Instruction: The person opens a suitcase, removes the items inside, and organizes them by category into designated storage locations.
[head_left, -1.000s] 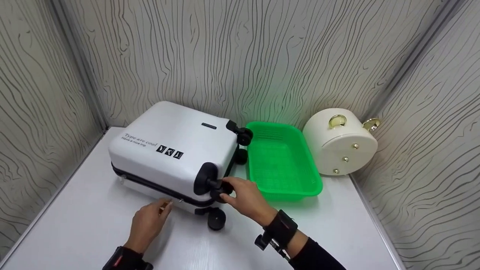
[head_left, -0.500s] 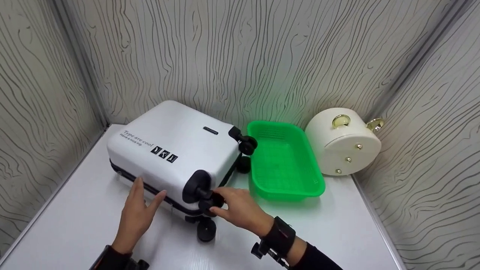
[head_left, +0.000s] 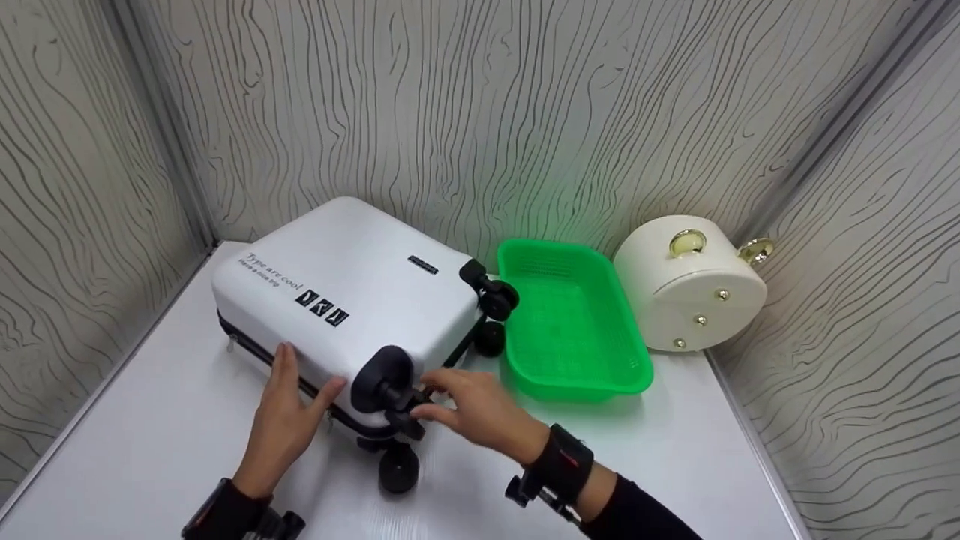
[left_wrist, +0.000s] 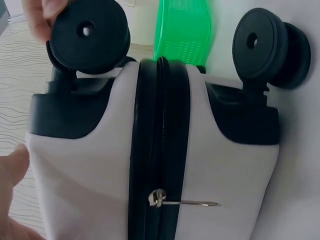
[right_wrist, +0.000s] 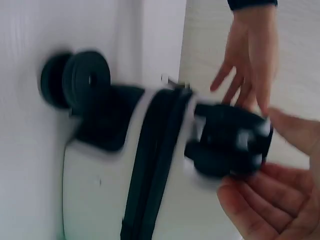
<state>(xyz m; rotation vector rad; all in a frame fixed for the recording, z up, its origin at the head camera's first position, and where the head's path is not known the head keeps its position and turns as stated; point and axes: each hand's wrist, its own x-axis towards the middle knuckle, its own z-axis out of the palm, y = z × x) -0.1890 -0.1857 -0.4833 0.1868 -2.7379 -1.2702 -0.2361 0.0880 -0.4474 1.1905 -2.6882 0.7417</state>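
Observation:
A white hard-shell suitcase (head_left: 360, 262) with black trim lies flat on the white table, its black caster wheels pointing right and toward the front. My right hand (head_left: 487, 412) pinches the upper front caster wheel (head_left: 405, 424) between thumb and fingers; the right wrist view shows the thumb on one side of this wheel and the fingers on the other. With fingers extended, my left hand (head_left: 283, 424) rests against the suitcase's front side. Below the held wheel, the lower front wheel (head_left: 398, 468) stands by the table. A zipper pull (left_wrist: 200, 203) hangs from the suitcase's zipper in the left wrist view.
Right of the suitcase stands a green plastic basket (head_left: 646, 375), near the rear wheels (head_left: 498, 301). Farther right is a round cream box (head_left: 645, 307) with gold handles and knobs. Wood-grain patterned walls (head_left: 450, 112) enclose the table (head_left: 660, 465) at the back and sides.
My left hand has risen from near the zipper onto the suitcase's front side, fingers spreading. The suitcase's wheel end has swung toward the front left, with my right hand keeping hold of the wheel.

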